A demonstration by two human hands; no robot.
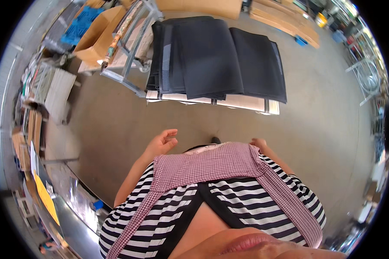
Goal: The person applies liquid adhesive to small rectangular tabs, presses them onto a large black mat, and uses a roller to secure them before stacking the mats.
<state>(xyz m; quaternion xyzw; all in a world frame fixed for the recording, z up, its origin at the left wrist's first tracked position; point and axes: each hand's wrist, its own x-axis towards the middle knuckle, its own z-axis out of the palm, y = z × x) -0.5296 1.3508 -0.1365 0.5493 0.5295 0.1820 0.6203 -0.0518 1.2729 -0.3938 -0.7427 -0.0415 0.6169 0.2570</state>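
Note:
My left hand (162, 142) hangs in the air at my left side, with thumb and fingers apart and nothing in it. On the other side, my right hand (259, 143) shows only partly beyond the edge of my checked apron (212, 162); how its fingers are held is not clear. Ahead of both hands, and touched by neither, lie large black sheets (209, 56) in loose overlapping piles. A second black pile (259, 64) rests to the right. Under them is a low white base (246, 102) with dark stripes.
A grey metal frame (126, 64) stands left of the sheets, beside an open cardboard box (100, 36) and blue plastic (83, 23). Flat cardboard (281, 19) lies at the back right. A metal-topped table (73, 220) is near on my left. A coil (368, 73) sits far right.

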